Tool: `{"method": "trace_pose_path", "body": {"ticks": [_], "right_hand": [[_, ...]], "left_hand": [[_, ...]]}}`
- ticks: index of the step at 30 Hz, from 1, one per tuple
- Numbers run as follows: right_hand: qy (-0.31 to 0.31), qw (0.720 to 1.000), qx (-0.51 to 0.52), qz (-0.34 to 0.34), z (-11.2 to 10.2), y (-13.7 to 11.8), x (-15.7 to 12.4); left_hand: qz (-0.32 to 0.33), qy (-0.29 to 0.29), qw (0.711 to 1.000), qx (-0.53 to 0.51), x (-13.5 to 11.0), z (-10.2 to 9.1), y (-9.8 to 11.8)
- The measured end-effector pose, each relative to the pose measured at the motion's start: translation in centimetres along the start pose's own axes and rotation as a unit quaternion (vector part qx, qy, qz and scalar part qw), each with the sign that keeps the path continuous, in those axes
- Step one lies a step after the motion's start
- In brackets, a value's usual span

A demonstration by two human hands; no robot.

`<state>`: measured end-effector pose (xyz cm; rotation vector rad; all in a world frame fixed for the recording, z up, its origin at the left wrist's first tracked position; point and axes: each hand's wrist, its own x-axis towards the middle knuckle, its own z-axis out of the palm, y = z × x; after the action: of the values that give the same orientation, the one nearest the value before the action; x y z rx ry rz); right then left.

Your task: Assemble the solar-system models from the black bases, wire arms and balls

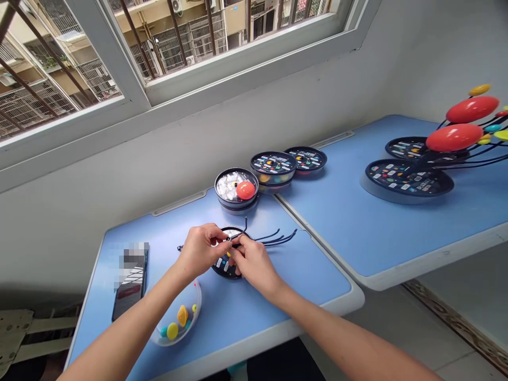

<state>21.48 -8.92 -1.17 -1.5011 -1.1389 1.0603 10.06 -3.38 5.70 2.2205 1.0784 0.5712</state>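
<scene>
Left hand (197,251) and right hand (254,264), fingers (240,244) pinched narrow on the hub of thin black wire arms (270,238), above a round black disc (224,269) mid-way along the blue bench (309,280); likely light and springy, best held at the hub

Bright, soft daylight, apparently from the window (170,47) at far left. Exposure balanced; buildings outside still legible through the glass. Shadows faint and diffuse beneath the round black trays (408,180) on the right-hand desk (357,222). Small highlight on the red ball (245,190); pale sheen across the blue desktop. Marked wide-angle bowing along window frame and desk edges toward the picture margins. Darkest zone at near left, by the floor. Mosaic blur over the upper part of the phone (130,286). Focus otherwise even, near to far.
</scene>
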Motion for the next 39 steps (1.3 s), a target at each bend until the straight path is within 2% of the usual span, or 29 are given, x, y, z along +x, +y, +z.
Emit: {"method": "trace_pose_path", "body": {"ticks": [4,8,13,17,21,23,27,33,39], "right_hand": [[-0.005,1.0,0.004,-0.001,-0.1,-0.1,-0.1],[-0.004,1.0,0.015,0.0,-0.3,0.1,-0.3],[0.04,0.998,0.048,0.007,-0.8,0.3,-1.3],[0.073,0.996,0.014,-0.046,-1.3,0.6,-3.2],[0.066,0.987,-0.072,-0.13,-1.8,1.4,-5.0],[0.062,0.981,-0.101,-0.151,-2.1,1.7,-5.3],[0.068,0.983,-0.113,-0.129,-3.1,1.8,-4.6],[0.061,0.993,-0.07,-0.076,-4.3,1.4,-2.7],[0.053,0.994,-0.062,-0.074,-4.4,1.0,-2.1]], "left_hand": [[-0.023,-0.005,0.999,0.021,-0.2,0.9,-0.6],[-0.068,0.001,0.998,-0.017,-0.4,1.7,-1.5],[-0.058,0.001,0.998,-0.02,-0.5,1.8,-1.8],[-0.05,0.0,0.999,0.001,-0.4,1.7,-1.7],[-0.035,-0.004,0.999,0.033,-0.3,1.9,-1.6],[-0.038,-0.004,0.998,0.043,-0.4,2.0,-1.6],[-0.05,0.006,0.998,0.032,-0.7,2.1,-1.6],[-0.041,0.001,0.999,0.007,-0.8,2.1,-1.8],[-0.071,-0.003,0.997,-0.017,-0.9,2.4,-1.7]]}}
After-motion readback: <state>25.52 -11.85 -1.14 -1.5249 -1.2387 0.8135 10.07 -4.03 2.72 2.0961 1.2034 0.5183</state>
